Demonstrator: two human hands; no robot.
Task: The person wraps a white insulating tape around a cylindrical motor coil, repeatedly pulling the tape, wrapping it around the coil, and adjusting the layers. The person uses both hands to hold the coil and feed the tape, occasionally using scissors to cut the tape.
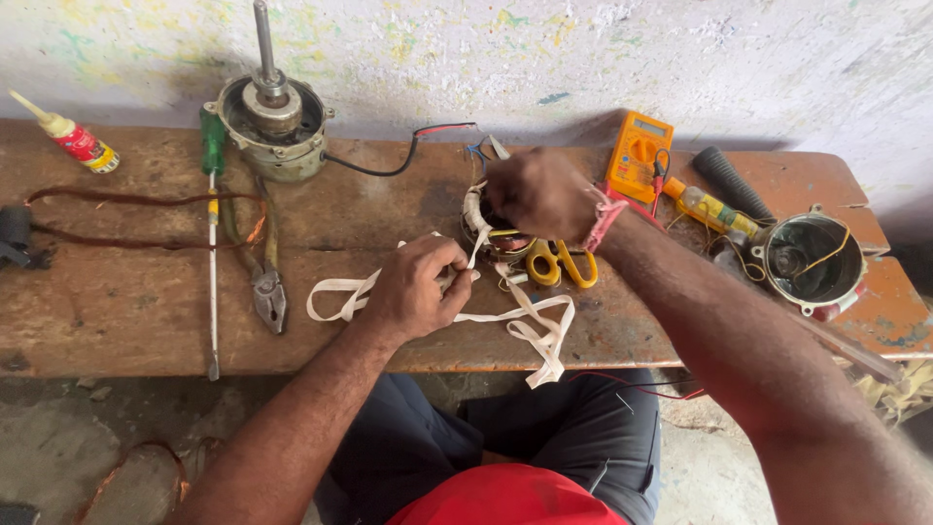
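On the wooden bench (117,311) there are two hands: one left hand (420,289) and one right hand (539,192). There is one long white cloth tape (530,326) near the front edge. There is one wound coil (483,226) in the middle. There is one pair of yellow scissors (564,262). There is one orange meter (638,154) by the back edge. There is one green screwdriver (212,209) and one pair of pliers (266,282). There are two round metal motor parts: one with a shaft (272,122) at the back edge, one empty shell (814,262) at the right end. There is one small glue bottle (70,136) at the left end.
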